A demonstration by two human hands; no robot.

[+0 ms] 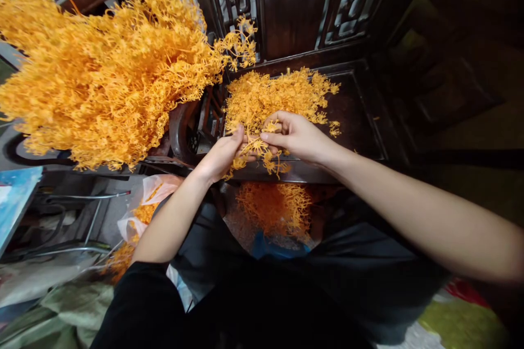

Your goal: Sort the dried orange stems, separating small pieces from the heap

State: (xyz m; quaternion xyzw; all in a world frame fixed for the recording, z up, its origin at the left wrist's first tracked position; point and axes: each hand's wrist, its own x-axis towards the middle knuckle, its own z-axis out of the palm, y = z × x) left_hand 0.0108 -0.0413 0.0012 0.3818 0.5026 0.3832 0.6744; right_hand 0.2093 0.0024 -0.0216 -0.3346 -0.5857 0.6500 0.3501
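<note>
At the centre of the frame, both hands meet over the front edge of a dark wooden chair seat (362,120) and share one orange sprig (254,154), a small branching piece with frilly tips. The left hand (223,155) comes in from the lower left with thumb and fingers pinched tight on the sprig's left side, leaving no gap between them. The right hand (297,136) reaches in from the right with its fingers curled, thumb and forefinger closed narrowly on the sprig's upper right part. The two hands nearly touch, and loose ends of the sprig hang below them. Just behind the hands, a pile of orange sprigs (270,92) lies spread on the seat, touching the right hand's knuckles. A large orange bunch (102,65) fills the upper left of the frame, well apart from the hands. Below the hands, a lap heap (274,210) of the same sprigs sits against dark clothing. At lower left, a plastic bag (159,188) holds more orange pieces. A carved chair back (295,0) rises at the top centre.
</note>
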